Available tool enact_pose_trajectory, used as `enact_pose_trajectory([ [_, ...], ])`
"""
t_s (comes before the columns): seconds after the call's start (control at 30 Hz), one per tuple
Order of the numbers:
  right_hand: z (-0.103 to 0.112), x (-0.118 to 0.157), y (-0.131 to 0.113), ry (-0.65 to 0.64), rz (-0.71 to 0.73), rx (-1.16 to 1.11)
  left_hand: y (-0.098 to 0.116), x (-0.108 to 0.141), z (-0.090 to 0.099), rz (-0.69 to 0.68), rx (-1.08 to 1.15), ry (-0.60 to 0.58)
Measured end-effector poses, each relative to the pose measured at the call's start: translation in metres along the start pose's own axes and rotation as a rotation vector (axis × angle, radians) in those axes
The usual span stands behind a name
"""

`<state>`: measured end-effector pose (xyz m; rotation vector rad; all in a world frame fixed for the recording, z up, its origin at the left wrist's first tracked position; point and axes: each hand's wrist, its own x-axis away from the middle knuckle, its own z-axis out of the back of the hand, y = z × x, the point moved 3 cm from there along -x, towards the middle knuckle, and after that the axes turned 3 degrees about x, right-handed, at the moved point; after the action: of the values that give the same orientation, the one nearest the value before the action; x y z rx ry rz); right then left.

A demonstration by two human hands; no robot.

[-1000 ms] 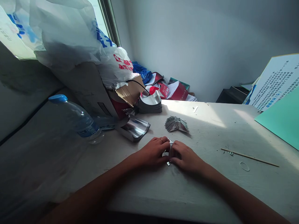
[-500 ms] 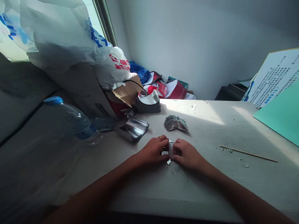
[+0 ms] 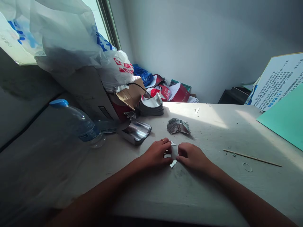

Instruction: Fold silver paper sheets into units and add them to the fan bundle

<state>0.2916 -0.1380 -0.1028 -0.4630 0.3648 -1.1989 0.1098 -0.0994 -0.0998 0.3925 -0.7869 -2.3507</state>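
Small folded silver piece [image 3: 174, 152] lies on the pale tabletop [image 3: 189, 192], between the two hands, pointed corners showing at its far and near ends. Left hand [image 3: 158, 152] lies over its left side, fingers curved, thumb toward the near corner; cannot tell whether they pinch or merely press. Right hand [image 3: 192, 155] is beside its right edge, fingers curled close together, thumb tip just at that edge; pinch or light touch, cannot tell. Change over the last second: right hand sits farther right, and more of the piece's middle shows between the hands. Judgement: the left hand now does most of the steadying, and the folding or smoothing has its face exposed. Beyond the hands, fanned silver bundle [image 3: 178, 126] is near, limiting reach forward; curled silver sheets [image 3: 137, 130] crowd forward-left, with the plastic bottle [image 3: 86, 126] farther left. To the right, good open room before thin stick [image 3: 253, 158] and pale ring [image 3: 247, 167]. Toward the body, bare surface runs to the front edge, forearms crossing it.
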Motion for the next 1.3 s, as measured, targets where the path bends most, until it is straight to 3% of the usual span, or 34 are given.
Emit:
enact_pose_trajectory([
  [0.53,-0.01,0.007,-0.007,0.006,0.288,0.165,0.0,0.0,-0.001,0.054,0.02,0.004],
  [0.77,-0.013,0.009,-0.011,0.083,0.404,0.314,-0.001,0.0,-0.003,0.042,0.01,0.025],
  [1.03,-0.018,0.006,-0.01,-0.005,0.328,0.253,-0.002,-0.001,-0.003,0.043,0.009,0.028],
  [1.3,-0.014,0.009,-0.015,-0.079,0.35,0.199,0.002,0.0,-0.002,0.054,0.017,0.016],
])
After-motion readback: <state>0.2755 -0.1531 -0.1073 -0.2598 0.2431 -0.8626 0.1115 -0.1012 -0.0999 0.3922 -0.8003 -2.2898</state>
